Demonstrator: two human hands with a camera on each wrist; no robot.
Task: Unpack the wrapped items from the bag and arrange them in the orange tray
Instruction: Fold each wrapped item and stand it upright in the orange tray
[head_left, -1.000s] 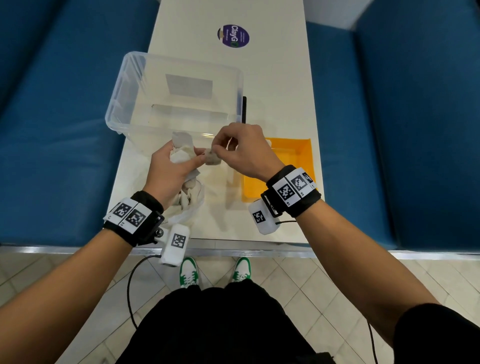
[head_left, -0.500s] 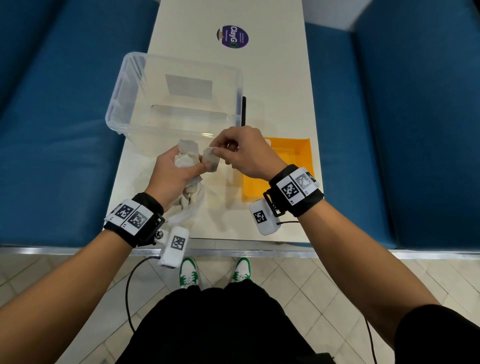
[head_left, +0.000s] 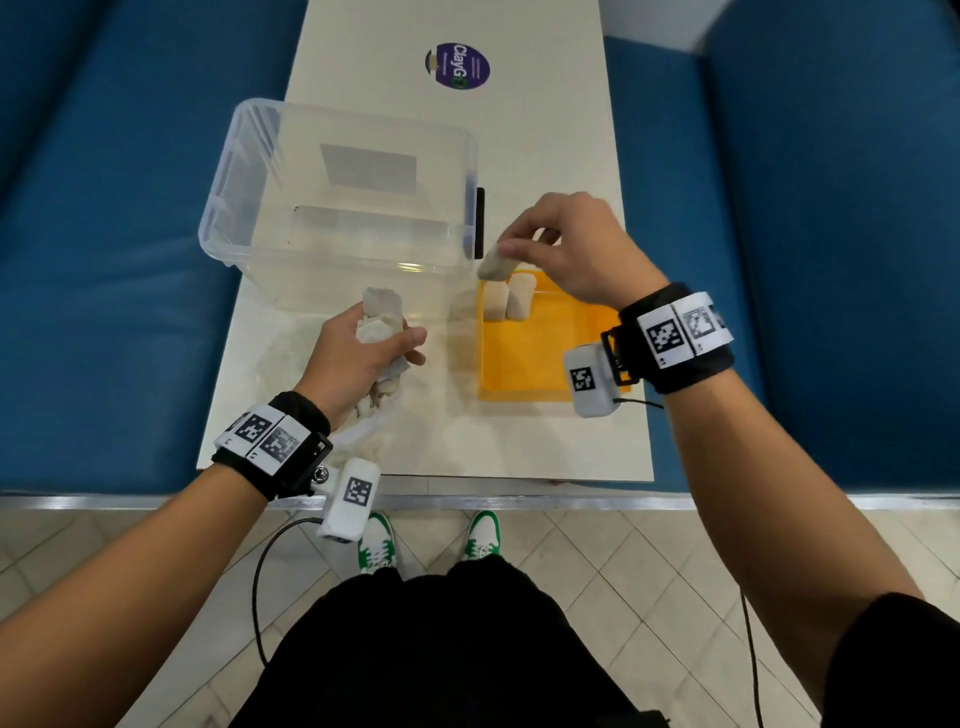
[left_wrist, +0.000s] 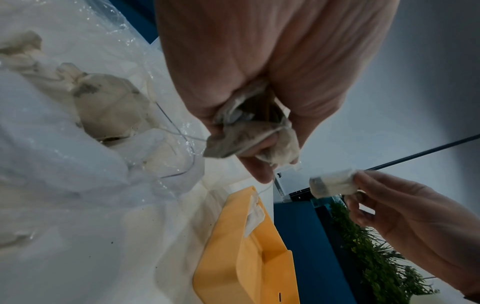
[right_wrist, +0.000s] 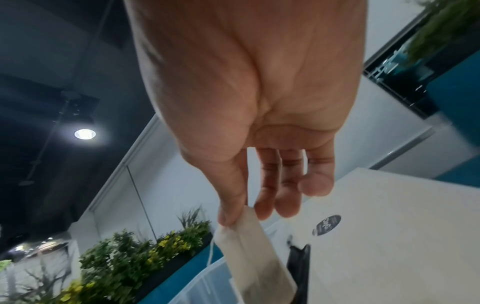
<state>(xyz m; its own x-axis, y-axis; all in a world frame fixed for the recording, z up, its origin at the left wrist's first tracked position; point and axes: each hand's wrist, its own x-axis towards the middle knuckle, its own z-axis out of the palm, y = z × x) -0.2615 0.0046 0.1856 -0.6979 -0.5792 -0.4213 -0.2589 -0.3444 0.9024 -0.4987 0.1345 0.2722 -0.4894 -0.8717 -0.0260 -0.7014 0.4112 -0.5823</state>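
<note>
My right hand (head_left: 524, 244) pinches one small beige wrapped item (head_left: 496, 265) (right_wrist: 255, 259) (left_wrist: 330, 184) just above the far left corner of the orange tray (head_left: 524, 358) (left_wrist: 241, 257). Two wrapped items (head_left: 506, 304) stand side by side in that corner. My left hand (head_left: 374, 348) (left_wrist: 259, 144) grips a bunch of several wrapped items (head_left: 382, 317) (left_wrist: 249, 135), held over the table left of the tray. The clear plastic bag (head_left: 374, 421) (left_wrist: 78, 144) lies crumpled under my left wrist, with more wrapped items (left_wrist: 106, 107) inside.
A clear plastic bin (head_left: 343, 208) stands behind my left hand, with a black marker (head_left: 479, 223) along its right side. A purple sticker (head_left: 457, 66) marks the far table. Blue seats flank the narrow table (head_left: 571, 130) on both sides.
My right hand pulled one wrapped item away from the bunch in my left hand and carried it right, over the tray's far corner. My left hand stayed put with the bunch.
</note>
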